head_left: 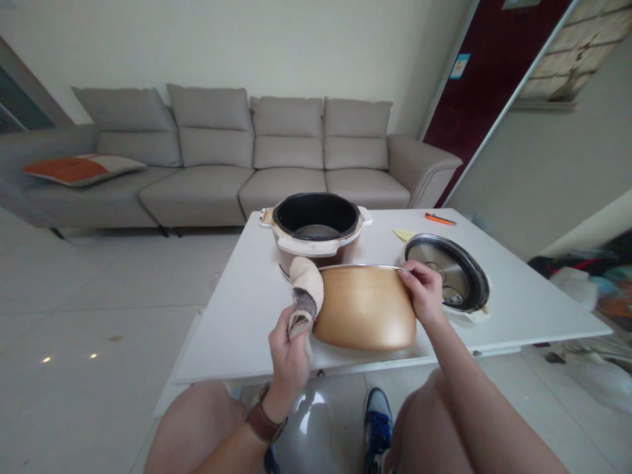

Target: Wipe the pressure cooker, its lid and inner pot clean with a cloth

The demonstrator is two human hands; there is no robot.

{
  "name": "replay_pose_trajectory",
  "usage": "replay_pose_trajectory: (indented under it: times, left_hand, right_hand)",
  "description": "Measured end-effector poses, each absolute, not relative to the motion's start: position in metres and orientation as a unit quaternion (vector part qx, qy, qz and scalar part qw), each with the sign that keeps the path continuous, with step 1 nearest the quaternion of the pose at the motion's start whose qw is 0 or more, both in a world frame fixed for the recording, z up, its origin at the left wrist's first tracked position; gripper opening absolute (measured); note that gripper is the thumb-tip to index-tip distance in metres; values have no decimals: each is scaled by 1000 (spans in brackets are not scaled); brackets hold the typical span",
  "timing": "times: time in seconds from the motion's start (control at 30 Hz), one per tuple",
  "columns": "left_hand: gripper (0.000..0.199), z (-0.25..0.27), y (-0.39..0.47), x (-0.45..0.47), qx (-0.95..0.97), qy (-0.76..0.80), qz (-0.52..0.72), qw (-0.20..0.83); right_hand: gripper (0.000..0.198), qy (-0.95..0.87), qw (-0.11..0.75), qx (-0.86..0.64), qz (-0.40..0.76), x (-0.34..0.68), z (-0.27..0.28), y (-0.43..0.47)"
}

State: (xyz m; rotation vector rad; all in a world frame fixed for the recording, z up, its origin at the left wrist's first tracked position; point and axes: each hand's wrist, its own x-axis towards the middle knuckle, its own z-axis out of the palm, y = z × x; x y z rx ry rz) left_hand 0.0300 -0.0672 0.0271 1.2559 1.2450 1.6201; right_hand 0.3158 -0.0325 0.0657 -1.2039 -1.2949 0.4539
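Observation:
A gold-coloured inner pot (368,309) is tilted at the near side of the white table, its outer wall facing me. My right hand (423,288) pinches its rim at the right. In my left hand (290,355) is a bunched beige and grey cloth (305,296), which lies against the pot's left side. Behind the pot stands the rice cooker body (313,245), with a white rim and a dark interior. To the right, the round cooker lid (447,271) rests with its metal inner side up. The pot's inside is hidden from me.
On the white table (227,316) lie an orange utility knife (440,219) and a yellow piece (405,234) partly behind the lid. A grey sofa (286,145) with an orange cushion (83,169) stands beyond. My legs are under the table's near edge.

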Motion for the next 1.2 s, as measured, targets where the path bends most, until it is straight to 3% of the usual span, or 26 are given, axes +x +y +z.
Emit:
replay_pose_trajectory:
  times: [0.37,0.6,0.8,1.2]
  left_hand:
    - [32,45,-53,35,394,489,657,417]
    - [20,27,-67,30,426,513,657,351]
    - [33,5,-73,22,487,475,673,289]
    - [32,20,-73,26,490,458,664,332]
  right_hand:
    - [33,-555,601,-540,197,313,70,-33]
    - [36,-545,622,-516,223,313,61,-27]
    - [33,-568,604,-508,232,313,54,-20]
    - [31,-570,608,-517,196,310,70,-33]
